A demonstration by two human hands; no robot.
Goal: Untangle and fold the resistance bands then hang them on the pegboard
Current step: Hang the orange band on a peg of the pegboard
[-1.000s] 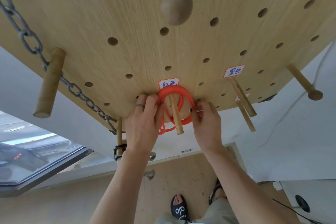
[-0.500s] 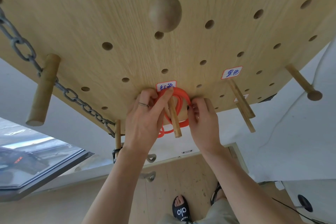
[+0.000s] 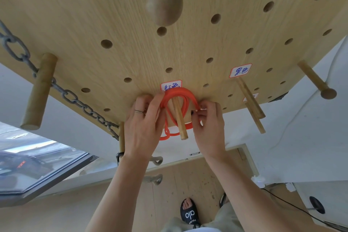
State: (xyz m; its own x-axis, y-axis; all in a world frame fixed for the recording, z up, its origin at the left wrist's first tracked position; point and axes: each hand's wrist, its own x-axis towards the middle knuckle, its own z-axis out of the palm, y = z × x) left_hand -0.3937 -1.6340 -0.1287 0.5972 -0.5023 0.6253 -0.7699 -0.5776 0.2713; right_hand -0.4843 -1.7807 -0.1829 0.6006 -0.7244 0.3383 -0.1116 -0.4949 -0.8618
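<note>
- Left hand (image 3: pixel 145 124): fingers curled, gripping the red resistance band (image 3: pixel 178 93) at its 9 o'clock side.
- Band: looped over a wooden peg (image 3: pixel 179 119) on the pegboard (image 3: pixel 113 15), label (image 3: pixel 170 85) at 12 o'clock.
- Right hand (image 3: pixel 211 126): pinching the band at 3 o'clock.

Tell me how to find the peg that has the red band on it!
Look at the big wooden pegboard and find the two hands near its bottom edge. Between them sticks out a thin wooden peg under a white label. It is the only peg with a red band looped over it.
</note>
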